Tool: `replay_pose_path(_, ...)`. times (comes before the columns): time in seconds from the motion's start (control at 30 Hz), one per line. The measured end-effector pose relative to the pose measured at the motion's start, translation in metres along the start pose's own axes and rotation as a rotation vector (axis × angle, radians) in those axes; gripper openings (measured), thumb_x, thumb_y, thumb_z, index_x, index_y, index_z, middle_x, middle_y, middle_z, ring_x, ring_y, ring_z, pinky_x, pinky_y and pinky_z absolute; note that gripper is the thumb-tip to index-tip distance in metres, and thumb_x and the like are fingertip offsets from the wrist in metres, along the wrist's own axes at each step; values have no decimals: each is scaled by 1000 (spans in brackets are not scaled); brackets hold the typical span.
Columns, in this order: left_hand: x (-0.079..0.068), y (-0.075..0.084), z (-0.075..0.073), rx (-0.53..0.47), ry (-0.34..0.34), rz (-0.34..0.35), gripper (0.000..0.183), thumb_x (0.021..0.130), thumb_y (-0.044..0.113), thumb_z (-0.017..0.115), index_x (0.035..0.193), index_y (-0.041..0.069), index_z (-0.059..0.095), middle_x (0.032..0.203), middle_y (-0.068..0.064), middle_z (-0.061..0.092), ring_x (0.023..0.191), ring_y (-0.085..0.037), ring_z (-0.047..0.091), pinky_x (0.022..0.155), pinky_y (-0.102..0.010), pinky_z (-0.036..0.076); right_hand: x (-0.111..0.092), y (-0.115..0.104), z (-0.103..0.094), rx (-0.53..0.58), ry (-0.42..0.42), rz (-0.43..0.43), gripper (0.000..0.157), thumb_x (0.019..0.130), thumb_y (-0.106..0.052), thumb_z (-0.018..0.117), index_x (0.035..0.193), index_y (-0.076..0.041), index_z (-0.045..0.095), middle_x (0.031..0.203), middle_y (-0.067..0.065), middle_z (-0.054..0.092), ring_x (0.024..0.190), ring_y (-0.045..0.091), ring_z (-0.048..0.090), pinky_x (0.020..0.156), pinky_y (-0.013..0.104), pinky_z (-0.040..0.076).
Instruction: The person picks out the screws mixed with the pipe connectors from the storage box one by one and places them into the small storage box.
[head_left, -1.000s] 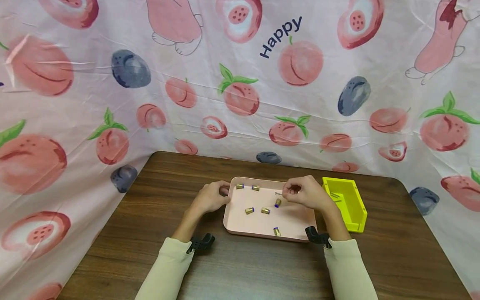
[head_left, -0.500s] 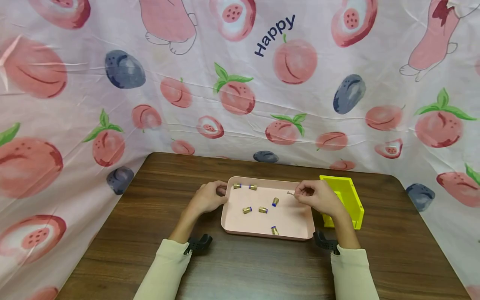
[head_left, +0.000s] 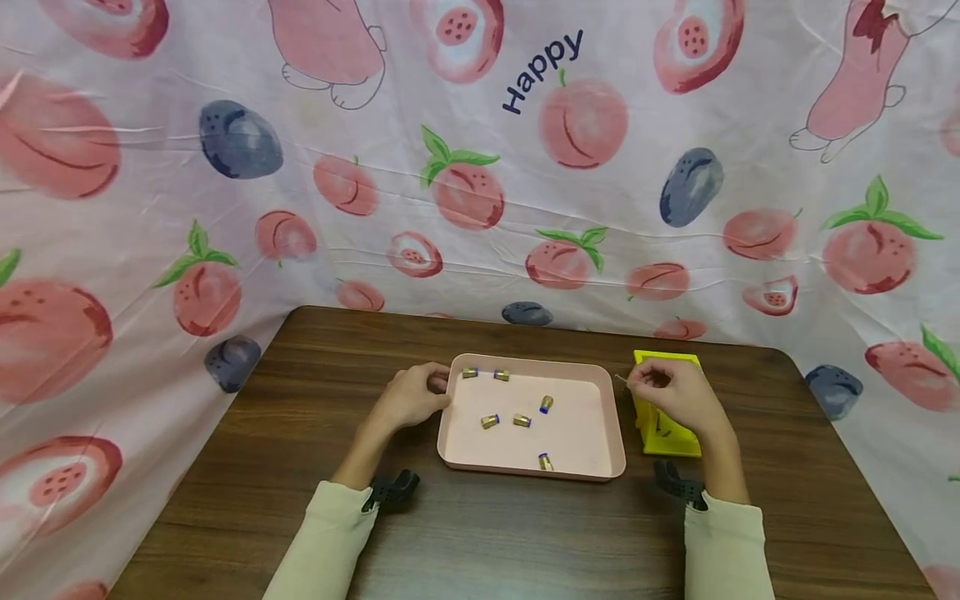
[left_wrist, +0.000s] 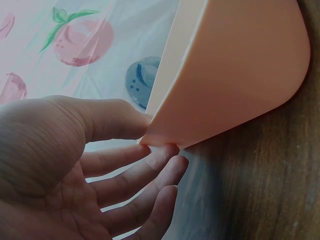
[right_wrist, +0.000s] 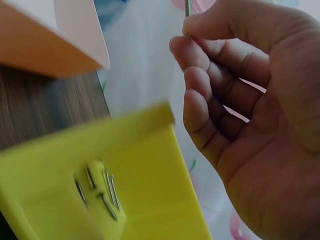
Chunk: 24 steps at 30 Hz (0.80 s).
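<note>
My right hand pinches a thin metal screw between thumb and forefinger, over the near-left side of the yellow bin. In the right wrist view, the threaded shank of this screw sticks up past the fingertips, its upper end out of frame. Several loose screws lie in the bin. At the left end of the pink tray, my left hand holds the rim with thumb and fingertips. Several brass push-in fittings with blue collars lie scattered on the tray.
The bin stands just right of the tray on a dark wooden table. A fruit-print cloth hangs behind and along the sides. Each wrist carries a black camera mount.
My right hand has moved rightward with the screw, from above the tray to the yellow bin. My left hand stays at the tray's left rim. The head view has shifted slightly.
</note>
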<state>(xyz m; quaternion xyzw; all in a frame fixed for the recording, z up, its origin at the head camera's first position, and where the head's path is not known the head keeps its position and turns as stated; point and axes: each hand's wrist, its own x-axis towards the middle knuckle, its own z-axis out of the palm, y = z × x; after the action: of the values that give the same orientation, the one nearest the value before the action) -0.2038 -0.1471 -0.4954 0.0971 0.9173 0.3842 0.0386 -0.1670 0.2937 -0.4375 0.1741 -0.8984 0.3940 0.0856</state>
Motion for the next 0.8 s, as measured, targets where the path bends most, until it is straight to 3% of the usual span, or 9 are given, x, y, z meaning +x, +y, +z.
replay_pose_path(0.13,10,-14,8,26,14,1,47,89,22,81,133,7,75,101,5,78,96,-17,70,88,-39,53,-6,7,-11,-86,57,44,4,95,-5,79,93,-2,78,82,3,69,74,13,59,69,22,49)
replay_pose_path(0.4,-14,21,-11,-10,-22,-6,48,93,14,79,138,-1,71,108,-8,80,103,-29,72,96,-50,54,-14,21,-27,-225,155,106,8,95,-10,79,94,-2,79,84,5,72,76,18,60,68,22,48)
replay_pose_path(0.8,-13,22,-10,10,-31,-30,47,95,12,77,139,-1,70,110,-8,79,105,-30,72,98,-50,53,-19,29,-32,-306,201,222,12,96,-12,75,92,-1,78,82,10,73,75,25,57,66,34,45)
